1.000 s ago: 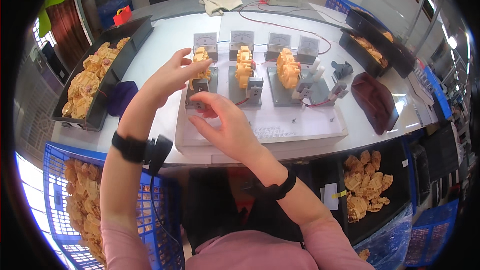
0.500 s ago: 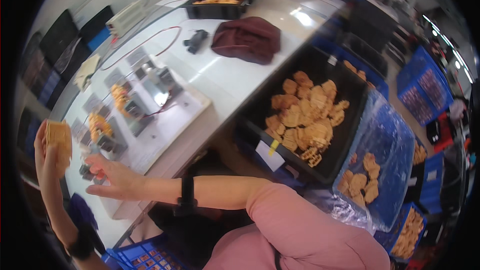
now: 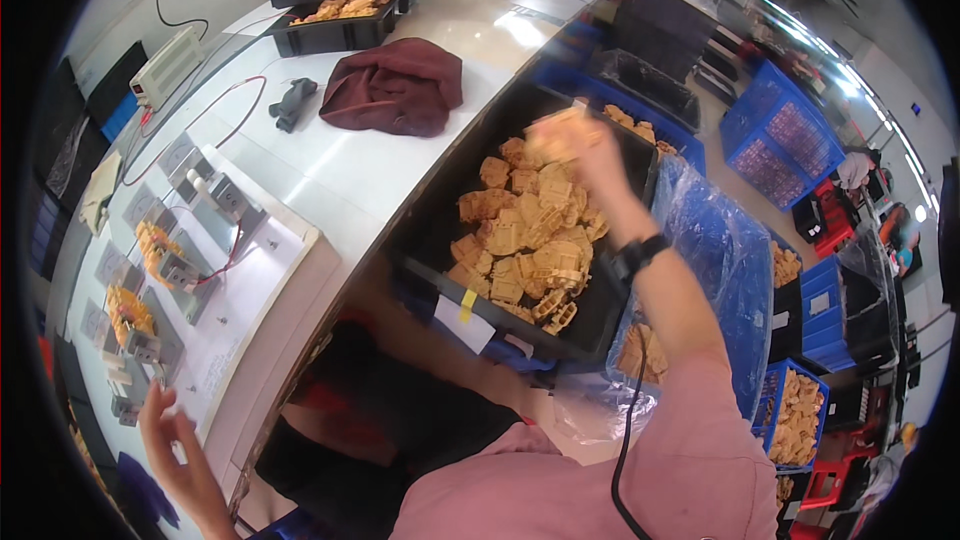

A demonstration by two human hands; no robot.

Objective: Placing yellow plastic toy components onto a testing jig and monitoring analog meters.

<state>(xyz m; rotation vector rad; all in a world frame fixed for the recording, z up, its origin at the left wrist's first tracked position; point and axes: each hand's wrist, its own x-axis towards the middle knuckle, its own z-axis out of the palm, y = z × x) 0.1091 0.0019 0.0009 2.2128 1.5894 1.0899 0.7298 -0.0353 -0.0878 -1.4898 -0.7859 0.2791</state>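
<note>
Gripping a tan moulded housing (image 3: 553,134) above the black bin (image 3: 430,242)

My right hand (image 3: 602,152) seems closed around the housing, though blur hides each fingertip; similar housings (image 3: 535,230) lie heaped below these fingers. I'd judge the piece light and stiff, probably hard plastic, dry rather than slippery, its thin ribs and edges likeliest to chip if dropped. Best hold, I think: thumb and fingers across its broad sides, clear of small projections. My left hand (image 3: 180,460) is loosely spread, nothing visible between its fingers; just beyond their tips sits a grey terminal block (image 3: 126,408), contact uncertain.
</note>
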